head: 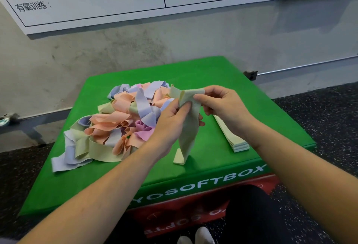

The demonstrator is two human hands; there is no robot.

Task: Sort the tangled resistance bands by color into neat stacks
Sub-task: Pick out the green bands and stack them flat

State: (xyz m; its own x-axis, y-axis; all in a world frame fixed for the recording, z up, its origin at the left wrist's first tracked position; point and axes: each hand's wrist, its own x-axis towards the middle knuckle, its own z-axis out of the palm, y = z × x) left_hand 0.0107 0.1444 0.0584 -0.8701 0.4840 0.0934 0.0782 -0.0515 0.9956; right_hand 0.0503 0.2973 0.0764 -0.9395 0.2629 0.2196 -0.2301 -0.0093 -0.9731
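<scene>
A tangled heap of resistance bands (116,121) in peach, lilac, pale yellow and pink lies on the left half of the green soft box (217,158). Both hands hold one pale yellow band (188,135) above the box's middle. My left hand (170,120) pinches its upper part from the left. My right hand (222,104) grips its top edge from the right. The band hangs down and its lower end folds on the box top. A flat stack of pale yellow bands (232,137) lies to the right, partly under my right forearm.
The green box sits on a red box (174,214) on dark speckled floor. A concrete wall with whiteboards (96,1) stands behind. My dark-clothed knee (249,210) and white shoes (201,236) are below the box's front edge.
</scene>
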